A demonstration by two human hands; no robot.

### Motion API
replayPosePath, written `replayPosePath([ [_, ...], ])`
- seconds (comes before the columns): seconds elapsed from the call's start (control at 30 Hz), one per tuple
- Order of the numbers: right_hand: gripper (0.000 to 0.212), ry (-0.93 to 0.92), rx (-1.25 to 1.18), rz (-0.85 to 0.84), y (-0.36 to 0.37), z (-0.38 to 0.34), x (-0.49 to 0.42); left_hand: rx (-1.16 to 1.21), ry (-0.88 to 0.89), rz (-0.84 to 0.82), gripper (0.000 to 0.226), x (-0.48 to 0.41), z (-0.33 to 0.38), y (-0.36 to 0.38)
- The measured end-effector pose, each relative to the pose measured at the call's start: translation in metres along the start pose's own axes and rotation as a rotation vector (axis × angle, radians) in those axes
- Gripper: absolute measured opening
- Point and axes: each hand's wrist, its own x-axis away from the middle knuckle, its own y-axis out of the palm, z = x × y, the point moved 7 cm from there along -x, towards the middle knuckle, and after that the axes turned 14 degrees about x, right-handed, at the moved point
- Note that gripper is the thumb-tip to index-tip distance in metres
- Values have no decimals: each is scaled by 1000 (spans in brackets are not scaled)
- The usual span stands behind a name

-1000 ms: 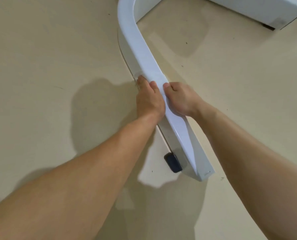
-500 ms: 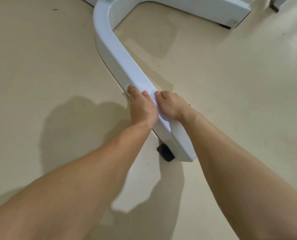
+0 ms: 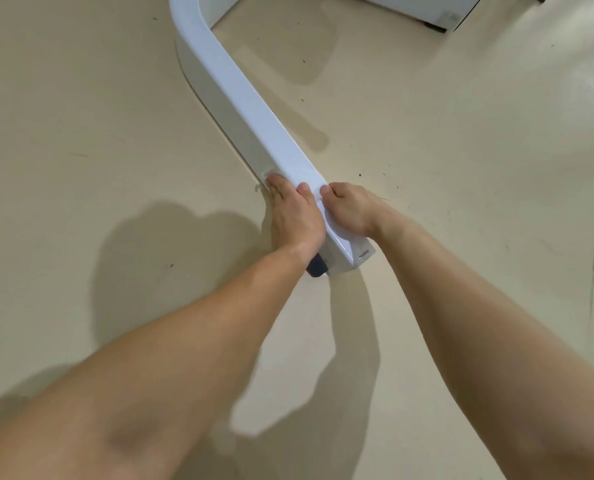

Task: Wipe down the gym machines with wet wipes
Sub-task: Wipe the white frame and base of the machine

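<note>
A beige floor (image 3: 115, 116), scuffed and specked, filled the view. Across it a white machine leg (image 3: 240, 98) swept from 12 o'clock down to the centre and ended in a squared cap, with a dark rubber foot (image 3: 318, 266) tucked under it at 6 o'clock of the hands. A second leg (image 3: 427, 8) showed at 1 o'clock.

The left hand (image 3: 295, 216) pressed on the leg near its end, its fingers (image 3: 274, 183) fairly straight down the left face and its thumb on top. The right hand (image 3: 349, 211) gripped from 3 o'clock, thumb on top, fingers folded over the far edge out of sight. A pale edge by the left fingertips was probably the wipe (image 3: 267, 175), though I could not tell for sure.

The leg looked like stiff, glossy painted metal, heavy and fixed, and slick once damp. It needed steadying rather than lifting, with flat pressure on top and both sides. The wipe would be limp and light, best pinned under the fingers.
</note>
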Motion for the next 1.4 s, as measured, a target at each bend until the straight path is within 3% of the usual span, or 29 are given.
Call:
replayPosePath([
  [0.27,44,-58,-53,-19,20,42,30,16,82,3,62,44,-23,32],
  [0.53,38,-101,-272,27,51,78,62,183,2,-6,62,107,-54,79],
  [0.73,37,-112,-333,39,60,89,66,266,-30,20,59,107,-59,83],
  [1.1,44,-113,-211,59,16,21,2,200,22,146,59,1,-24,27],
  [1.4,43,-87,-164,25,42,71,51,332,-9,49,60,86,-47,70],
])
